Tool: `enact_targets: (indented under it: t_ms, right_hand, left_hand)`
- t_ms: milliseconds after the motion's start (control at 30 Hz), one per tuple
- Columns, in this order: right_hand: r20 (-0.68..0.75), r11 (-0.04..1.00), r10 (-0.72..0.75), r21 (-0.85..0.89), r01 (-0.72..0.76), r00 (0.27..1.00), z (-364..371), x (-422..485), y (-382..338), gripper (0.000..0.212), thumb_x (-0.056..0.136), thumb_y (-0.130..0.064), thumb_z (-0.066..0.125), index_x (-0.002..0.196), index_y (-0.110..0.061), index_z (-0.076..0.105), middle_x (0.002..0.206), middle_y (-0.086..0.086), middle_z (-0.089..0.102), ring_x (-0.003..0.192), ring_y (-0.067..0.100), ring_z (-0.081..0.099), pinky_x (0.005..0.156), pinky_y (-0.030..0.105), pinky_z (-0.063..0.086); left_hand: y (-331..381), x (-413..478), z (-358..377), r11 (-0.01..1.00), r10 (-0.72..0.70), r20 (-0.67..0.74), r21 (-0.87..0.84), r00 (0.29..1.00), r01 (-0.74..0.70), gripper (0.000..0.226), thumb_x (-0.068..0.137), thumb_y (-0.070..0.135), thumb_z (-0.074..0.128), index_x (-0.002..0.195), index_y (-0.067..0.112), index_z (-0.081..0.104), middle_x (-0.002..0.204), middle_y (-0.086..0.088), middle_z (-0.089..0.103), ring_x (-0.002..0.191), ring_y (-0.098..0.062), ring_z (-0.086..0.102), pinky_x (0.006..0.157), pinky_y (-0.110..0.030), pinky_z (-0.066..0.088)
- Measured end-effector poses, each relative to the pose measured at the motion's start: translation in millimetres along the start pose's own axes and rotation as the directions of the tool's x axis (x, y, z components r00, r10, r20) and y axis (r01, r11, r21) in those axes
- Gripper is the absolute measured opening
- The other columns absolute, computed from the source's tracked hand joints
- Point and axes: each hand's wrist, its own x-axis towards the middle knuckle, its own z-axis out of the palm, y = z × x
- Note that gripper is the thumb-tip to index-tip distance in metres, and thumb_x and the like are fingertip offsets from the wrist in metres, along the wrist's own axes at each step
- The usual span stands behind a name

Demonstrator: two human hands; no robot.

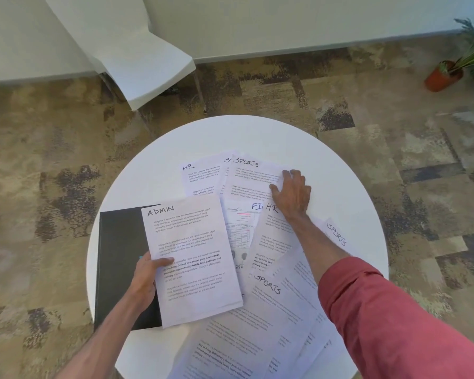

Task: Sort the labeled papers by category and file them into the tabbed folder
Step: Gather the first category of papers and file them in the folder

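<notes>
My left hand (145,277) grips the left edge of an ADMIN sheet (192,258), thumb on top, above the black folder (118,258) at the table's left. My right hand (292,194) reaches across and rests its fingers on the right edge of a SPORTS sheet (249,179) at the far side of the pile. Beside that lies an HR sheet (200,176). Nearer me lie another HR sheet (271,236), a sheet starting "FI" (241,231) with a table on it, and two more SPORTS sheets (274,296) (337,233), all overlapping.
The papers lie on a round white table (153,170). More printed sheets (230,348) spread to the near edge. A white chair (148,69) stands on patterned carpet beyond the table. A potted plant (446,75) sits at the far right.
</notes>
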Motion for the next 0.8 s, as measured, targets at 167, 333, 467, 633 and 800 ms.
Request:
enact_targets:
  t_ms: [167, 333, 467, 633, 800]
  right_hand:
    - [0.135, 0.999, -0.004, -0.034, 0.008, 0.991, 1, 20, -1, 0.086, 0.086, -0.063, 0.072, 0.154, -0.021, 0.042, 0.153, 0.010, 0.038, 0.139, 0.032, 0.040, 0.110, 0.054, 0.038]
    - [0.138, 1.000, 0.020, -0.004, -0.019, 0.990, 8, 38, -7, 0.086, 0.081, -0.066, 0.077, 0.147, -0.021, 0.044, 0.144, 0.011, 0.037, 0.136, 0.033, 0.039, 0.109, 0.054, 0.037]
    - [0.144, 0.997, 0.057, 0.043, -0.064, 0.988, 5, 57, -15, 0.090, 0.079, -0.064, 0.080, 0.148, -0.020, 0.042, 0.143, 0.011, 0.037, 0.135, 0.033, 0.037, 0.107, 0.055, 0.036]
    - [0.119, 0.999, -0.002, 0.047, -0.004, 0.993, -5, 78, -25, 0.084, 0.075, -0.055, 0.088, 0.140, -0.019, 0.047, 0.138, 0.008, 0.042, 0.132, 0.030, 0.041, 0.104, 0.052, 0.039]
    - [-0.048, 0.985, -0.092, 0.139, 0.098, 0.995, -8, 76, -23, 0.050, 0.083, -0.032, 0.082, 0.123, -0.017, 0.054, 0.126, 0.005, 0.055, 0.122, 0.030, 0.051, 0.095, 0.049, 0.042]
  left_hand:
    - [-2, 6, -3, 1.000, -0.009, -0.004, -0.010, 1.000, 0.009, 0.046, 0.090, -0.014, 0.066, 0.129, 0.010, 0.068, 0.119, -0.011, 0.081, 0.099, -0.035, 0.080, 0.085, -0.050, 0.062]
    - [1, 13, -2, 1.000, -0.014, 0.002, -0.019, 1.000, 0.014, 0.049, 0.089, -0.014, 0.067, 0.132, 0.010, 0.067, 0.122, -0.011, 0.080, 0.102, -0.036, 0.080, 0.082, -0.050, 0.063]
    - [4, 20, -4, 1.000, -0.007, 0.001, -0.022, 1.000, 0.007, 0.050, 0.090, -0.011, 0.068, 0.136, 0.009, 0.065, 0.124, -0.011, 0.079, 0.107, -0.039, 0.078, 0.085, -0.053, 0.062]
    - [10, 25, -9, 0.999, 0.004, 0.001, -0.040, 1.000, -0.004, 0.052, 0.090, -0.011, 0.068, 0.137, 0.008, 0.064, 0.126, -0.011, 0.079, 0.113, -0.042, 0.075, 0.089, -0.053, 0.061]
    - [12, 29, -14, 0.999, 0.006, -0.007, -0.041, 1.000, -0.006, 0.052, 0.089, -0.011, 0.069, 0.137, 0.008, 0.064, 0.127, -0.011, 0.079, 0.113, -0.042, 0.075, 0.092, -0.054, 0.060]
